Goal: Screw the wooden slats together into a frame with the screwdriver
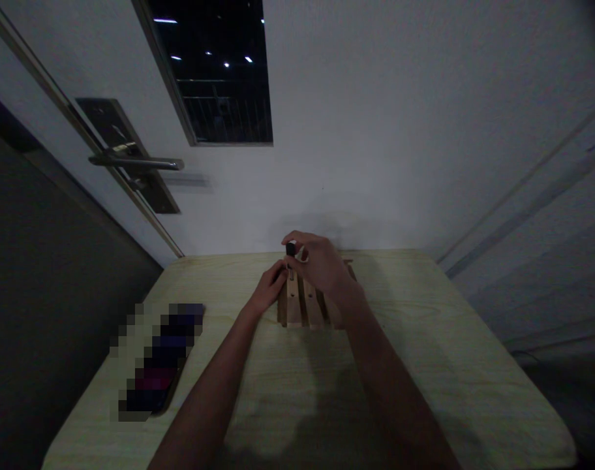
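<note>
A slotted wooden block [305,307] stands near the far edge of a pale wooden table [425,365]. My right hand [321,264] hovers over the block's top, fingers pinched on a small dark-capped object [290,250] that sits at one slot. My left hand [268,290] rests against the block's left side, fingers curled on its upper edge. What lies inside the slots is hidden by my hands.
A flat dark rectangular item [158,359], blurred out, lies on the table's left part. Behind the table is a white wall, with a door, its metal lever handle [141,163] and a dark window pane [219,72] at the left.
</note>
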